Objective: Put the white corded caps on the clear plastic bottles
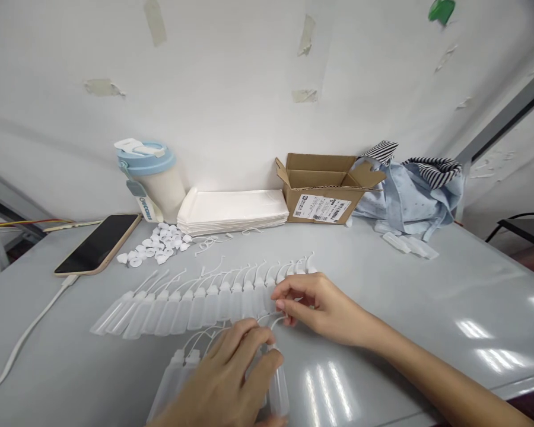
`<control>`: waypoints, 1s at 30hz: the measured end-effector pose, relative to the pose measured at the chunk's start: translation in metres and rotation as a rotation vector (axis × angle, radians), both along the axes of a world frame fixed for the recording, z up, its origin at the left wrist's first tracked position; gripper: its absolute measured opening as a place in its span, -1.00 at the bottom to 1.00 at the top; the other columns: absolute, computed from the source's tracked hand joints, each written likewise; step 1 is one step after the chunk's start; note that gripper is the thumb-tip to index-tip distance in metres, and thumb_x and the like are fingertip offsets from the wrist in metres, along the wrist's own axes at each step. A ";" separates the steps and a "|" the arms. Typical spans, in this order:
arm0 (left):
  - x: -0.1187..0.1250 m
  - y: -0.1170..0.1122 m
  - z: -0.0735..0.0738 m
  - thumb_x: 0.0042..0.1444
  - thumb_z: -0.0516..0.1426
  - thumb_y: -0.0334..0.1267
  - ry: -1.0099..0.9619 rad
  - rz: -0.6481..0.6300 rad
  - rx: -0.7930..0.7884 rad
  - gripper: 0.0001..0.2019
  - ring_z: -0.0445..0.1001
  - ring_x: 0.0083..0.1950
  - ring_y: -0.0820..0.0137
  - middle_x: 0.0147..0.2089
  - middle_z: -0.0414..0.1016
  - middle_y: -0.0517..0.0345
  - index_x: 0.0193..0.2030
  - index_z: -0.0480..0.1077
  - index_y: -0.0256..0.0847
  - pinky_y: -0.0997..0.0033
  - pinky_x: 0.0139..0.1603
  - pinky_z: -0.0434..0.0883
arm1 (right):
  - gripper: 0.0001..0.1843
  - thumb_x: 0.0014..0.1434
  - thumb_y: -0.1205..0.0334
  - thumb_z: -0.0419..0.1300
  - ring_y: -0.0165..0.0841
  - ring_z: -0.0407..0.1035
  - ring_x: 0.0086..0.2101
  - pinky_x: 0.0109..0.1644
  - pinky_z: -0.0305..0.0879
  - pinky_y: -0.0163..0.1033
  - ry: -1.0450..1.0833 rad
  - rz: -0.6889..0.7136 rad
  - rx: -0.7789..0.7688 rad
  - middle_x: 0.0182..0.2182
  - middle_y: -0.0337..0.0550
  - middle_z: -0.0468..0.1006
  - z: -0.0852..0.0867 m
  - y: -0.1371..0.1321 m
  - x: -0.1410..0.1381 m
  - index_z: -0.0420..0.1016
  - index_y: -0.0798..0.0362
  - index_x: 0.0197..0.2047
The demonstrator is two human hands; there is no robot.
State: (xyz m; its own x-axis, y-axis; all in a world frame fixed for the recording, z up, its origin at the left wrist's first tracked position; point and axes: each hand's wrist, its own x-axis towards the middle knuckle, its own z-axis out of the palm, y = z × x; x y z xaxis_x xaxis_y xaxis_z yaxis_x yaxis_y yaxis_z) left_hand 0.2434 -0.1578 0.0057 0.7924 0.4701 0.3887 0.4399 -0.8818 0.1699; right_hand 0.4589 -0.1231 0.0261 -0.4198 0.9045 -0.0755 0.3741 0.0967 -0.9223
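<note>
A row of several small translucent plastic bottles with thin curved nozzles lies across the grey table. A second, shorter row of bottles lies nearer to me. My left hand rests on this near row, fingers curled round a bottle. My right hand pinches the thin white nozzle tube of that bottle at the right end of the far row.
A pile of small white caps lies behind the bottles. A phone on a charging cable lies at left. A blue-lidded cup, stacked white sheets, an open cardboard box and bundled cloth line the wall.
</note>
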 end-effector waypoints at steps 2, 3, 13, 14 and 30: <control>-0.001 0.000 0.000 0.22 0.09 -0.09 0.024 -0.004 0.016 -0.73 0.39 0.00 0.18 -0.08 0.46 -0.01 -0.09 0.40 -0.25 0.19 -0.02 0.48 | -0.87 0.20 0.34 0.12 -0.47 0.38 -0.54 -0.43 0.28 -0.35 -0.035 -0.002 0.056 -0.51 -0.28 0.47 0.000 0.000 0.000 0.48 0.10 -0.33; -0.001 -0.001 0.000 0.23 0.08 -0.10 0.025 -0.001 0.021 -0.73 0.39 0.00 0.17 -0.09 0.46 -0.01 -0.09 0.40 -0.25 0.20 -0.02 0.48 | -0.87 0.20 0.35 0.11 -0.49 0.34 -0.56 -0.44 0.27 -0.35 -0.048 -0.007 0.084 -0.50 -0.28 0.47 0.000 0.000 0.000 0.49 0.10 -0.33; 0.010 -0.002 -0.014 0.31 -0.07 -0.07 -0.057 0.032 0.124 -0.65 0.40 -0.05 0.17 -0.14 0.47 -0.03 -0.16 0.42 -0.27 0.21 -0.13 0.50 | -0.81 0.24 0.26 0.06 -0.48 0.29 -0.58 -0.48 0.23 -0.35 -0.058 -0.106 0.124 -0.53 -0.25 0.45 0.003 0.001 0.004 0.47 0.10 -0.32; 0.010 -0.003 -0.011 0.29 -0.02 -0.09 -0.027 0.028 0.122 -0.68 0.41 -0.04 0.15 -0.14 0.48 -0.04 -0.15 0.43 -0.28 0.21 -0.12 0.50 | -0.81 0.24 0.26 0.06 -0.49 0.28 -0.58 -0.49 0.22 -0.35 -0.049 -0.120 0.119 -0.53 -0.26 0.44 0.003 0.001 0.004 0.47 0.10 -0.32; 0.008 -0.007 -0.008 0.16 0.08 -0.23 -0.006 0.071 0.026 -0.76 0.40 0.02 0.11 -0.07 0.51 -0.05 -0.06 0.40 -0.27 0.13 0.00 0.46 | -0.86 0.20 0.30 0.10 -0.50 0.25 -0.60 -0.51 0.22 -0.38 0.024 -0.185 0.123 -0.57 -0.30 0.44 0.001 0.002 0.005 0.46 0.09 -0.34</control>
State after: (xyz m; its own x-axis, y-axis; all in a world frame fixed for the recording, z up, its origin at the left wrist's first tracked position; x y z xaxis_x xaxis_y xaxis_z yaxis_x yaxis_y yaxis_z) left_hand 0.2518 -0.1647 -0.0021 0.7550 0.5148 0.4061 0.5007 -0.8525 0.1499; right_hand 0.4640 -0.1209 0.0274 -0.2457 0.9681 0.0483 0.3738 0.1406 -0.9168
